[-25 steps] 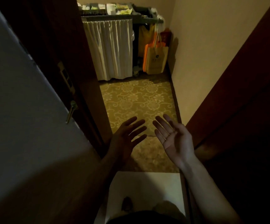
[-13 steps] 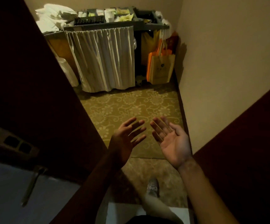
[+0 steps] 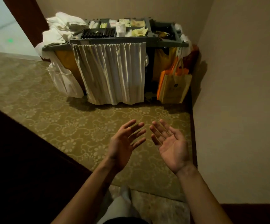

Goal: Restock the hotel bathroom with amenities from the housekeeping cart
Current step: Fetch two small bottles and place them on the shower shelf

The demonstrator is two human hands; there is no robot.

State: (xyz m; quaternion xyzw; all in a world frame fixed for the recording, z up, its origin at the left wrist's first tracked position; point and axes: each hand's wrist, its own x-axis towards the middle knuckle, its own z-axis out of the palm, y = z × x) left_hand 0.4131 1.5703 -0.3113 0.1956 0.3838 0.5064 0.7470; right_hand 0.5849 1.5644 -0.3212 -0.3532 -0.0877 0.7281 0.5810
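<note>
Far left, a dark door panel (image 3: 17, 159) fills the lower corner over the patterned carpet (image 3: 66, 123). Beyond it, white linens (image 3: 61, 28) are heaped on the left end of the housekeeping cart (image 3: 113, 41), which stands at the far end of the carpet, well apart from both hands. A white bag (image 3: 64, 81) hangs off its left side and a pleated curtain (image 3: 113, 71) covers the front. The top tray holds a toilet roll (image 3: 120, 29) and amenity packets (image 3: 139, 30). Centre, left hand (image 3: 123, 147) stretched forward on a bare forearm, palm turned inward toward the other hand, digits straight and spread, holding nothing, touching nothing. Just beside it, right hand (image 3: 173, 147) palm up, fingers (image 3: 160, 131) extended and slightly fanned, empty. The two hands' tips are near but apart. An orange bag (image 3: 173, 84) hangs at the cart's right end, next to the beige wall (image 3: 244, 94).
</note>
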